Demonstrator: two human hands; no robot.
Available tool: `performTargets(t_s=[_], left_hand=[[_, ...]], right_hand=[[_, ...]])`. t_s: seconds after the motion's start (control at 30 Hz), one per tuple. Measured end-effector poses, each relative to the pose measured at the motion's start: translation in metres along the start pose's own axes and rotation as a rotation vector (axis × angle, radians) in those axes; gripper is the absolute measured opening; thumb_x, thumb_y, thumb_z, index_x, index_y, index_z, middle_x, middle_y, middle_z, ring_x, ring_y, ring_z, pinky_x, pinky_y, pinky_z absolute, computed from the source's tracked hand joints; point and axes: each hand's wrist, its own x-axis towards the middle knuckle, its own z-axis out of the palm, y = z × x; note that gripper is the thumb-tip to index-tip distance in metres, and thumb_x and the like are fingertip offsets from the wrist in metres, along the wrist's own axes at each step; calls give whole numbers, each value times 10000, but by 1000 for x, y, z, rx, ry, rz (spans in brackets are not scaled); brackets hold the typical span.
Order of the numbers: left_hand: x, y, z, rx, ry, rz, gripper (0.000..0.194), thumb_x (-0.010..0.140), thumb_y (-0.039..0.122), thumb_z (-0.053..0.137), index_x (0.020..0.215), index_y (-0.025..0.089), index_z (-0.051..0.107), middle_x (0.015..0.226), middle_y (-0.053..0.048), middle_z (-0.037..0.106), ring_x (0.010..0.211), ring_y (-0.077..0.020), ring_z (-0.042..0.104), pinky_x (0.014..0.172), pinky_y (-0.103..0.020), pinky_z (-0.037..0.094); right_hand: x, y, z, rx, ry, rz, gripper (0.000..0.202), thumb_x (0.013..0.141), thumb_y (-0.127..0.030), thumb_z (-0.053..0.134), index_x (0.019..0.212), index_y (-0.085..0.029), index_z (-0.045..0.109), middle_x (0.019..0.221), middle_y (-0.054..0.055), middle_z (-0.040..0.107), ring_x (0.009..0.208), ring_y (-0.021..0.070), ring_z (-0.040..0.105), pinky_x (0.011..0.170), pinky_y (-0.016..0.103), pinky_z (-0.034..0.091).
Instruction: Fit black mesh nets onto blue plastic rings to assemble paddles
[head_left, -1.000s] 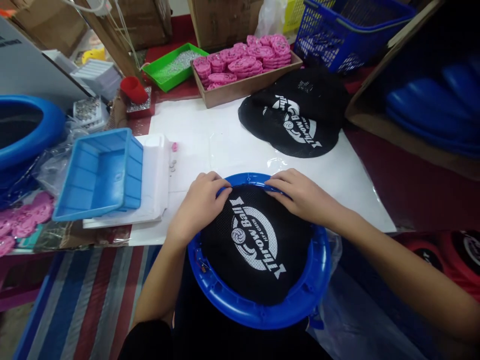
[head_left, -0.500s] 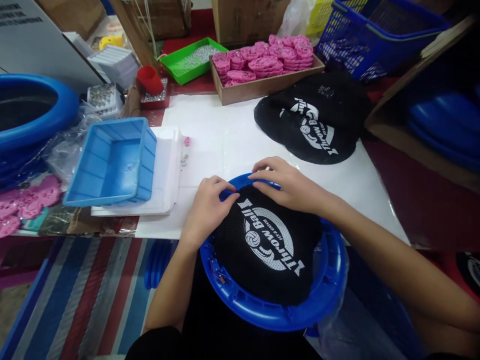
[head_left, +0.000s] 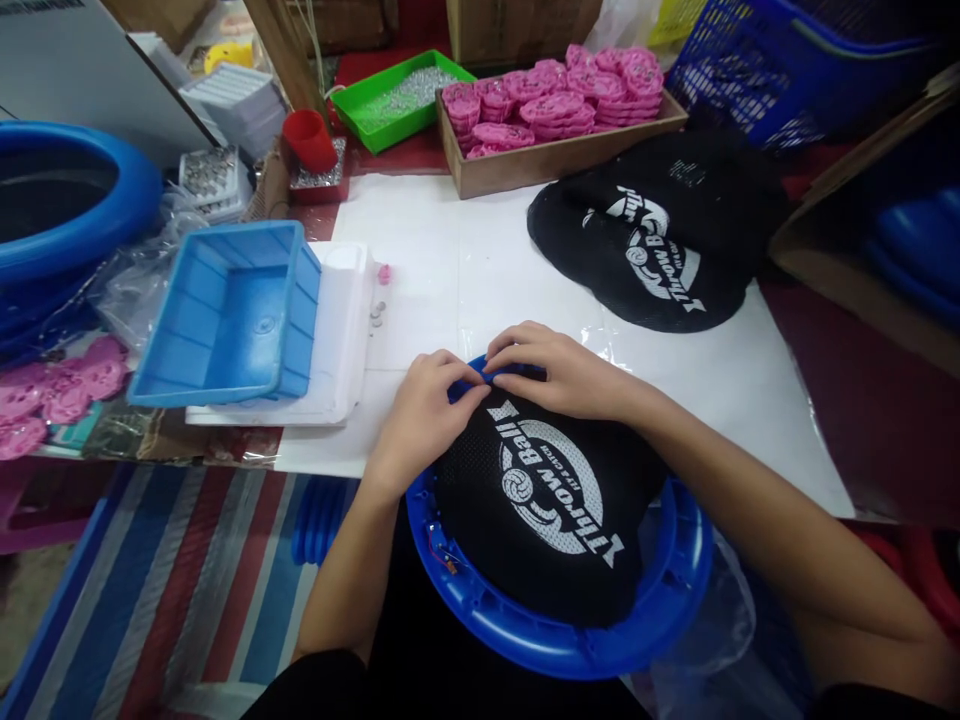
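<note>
A blue plastic ring (head_left: 570, 655) rests between my forearms at the table's front edge, its channelled inner side facing up. Over its opening lies a round black mesh cloth (head_left: 480, 490) printed "Throw Ball" in white. My left hand (head_left: 431, 410) pinches the far edge of the cloth at the ring's far rim. Close beside it, my right hand (head_left: 551, 368) has its fingers bent over the same rim, thumb and fingertips at the cloth edge. A small part with thin wires (head_left: 442, 550) sits in the ring's left channel.
More printed black cloths (head_left: 660, 240) lie on the white-covered table. Behind them stands a box of pink pieces (head_left: 465, 180), with a green tray (head_left: 390, 135) of small metal parts beside it. A light-blue bin (head_left: 292, 340) is at left; a blue basket (head_left: 750, 90) at back right.
My right hand has moved left along the far rim, closer to my left hand. The whole view has shifted slightly; the ring and cloth remain in front of me.
</note>
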Motion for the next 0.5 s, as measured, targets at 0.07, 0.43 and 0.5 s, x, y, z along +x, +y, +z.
performTargets(t_s=[0.07, 0.43, 0.5], left_hand=[[1, -1, -1, -34, 5, 2, 48, 964, 182, 765, 941, 223, 766, 982, -13, 715, 1026, -213, 653, 956, -395, 509], [8, 3, -1, 10, -18, -23, 126, 992, 155, 663, 876, 192, 697, 939, -23, 684, 950, -207, 647, 909, -389, 496], [7, 7, 3, 79, -3, -29, 143, 993, 152, 644, 861, 192, 683, 933, -27, 672, 950, -216, 637, 914, -400, 491]], right_hand=[[0, -1, 0, 4, -3, -1, 140, 1038, -252, 626, 1049, -203, 756, 1135, 109, 715, 1099, 281, 649, 1010, 489, 511], [7, -5, 4, -9, 14, 105, 110, 1009, -218, 590, 923, -204, 657, 1051, 93, 723, 1038, 268, 634, 990, 455, 472], [10, -6, 5, -48, 7, 137, 105, 984, -182, 588, 900, -203, 647, 1021, 85, 722, 1006, 261, 629, 975, 439, 467]])
